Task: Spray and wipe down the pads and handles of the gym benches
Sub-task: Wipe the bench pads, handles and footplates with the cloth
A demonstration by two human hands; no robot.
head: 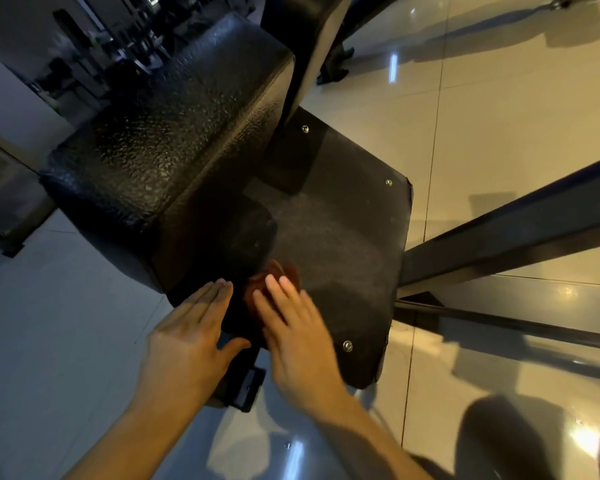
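both hands flat at the near end of the bench

the black, textured bench pad [160, 140] runs from the near centre up toward the left, and its near end drops to a darker, smoother block just ahead of the hands. a reddish-brown cloth [284, 268] lies at that near end, where the block meets the flat black plate [343, 230] to its right. the right hand [295, 327] lies palm down over the cloth, its fingers straight and slightly spread, fingertips on the fabric; hand and cloth are blurred. the left hand [191, 337] is just beside it, palm down, fingers straight and pressed together, thumb held out to the side. its fingertips reach the block's edge, but whether they touch it cannot be told. the plate carries small metal bolts [347, 346] near its corners. a dark frame bar [499, 237] slants away on the right above the glossy tiled floor [499, 116]
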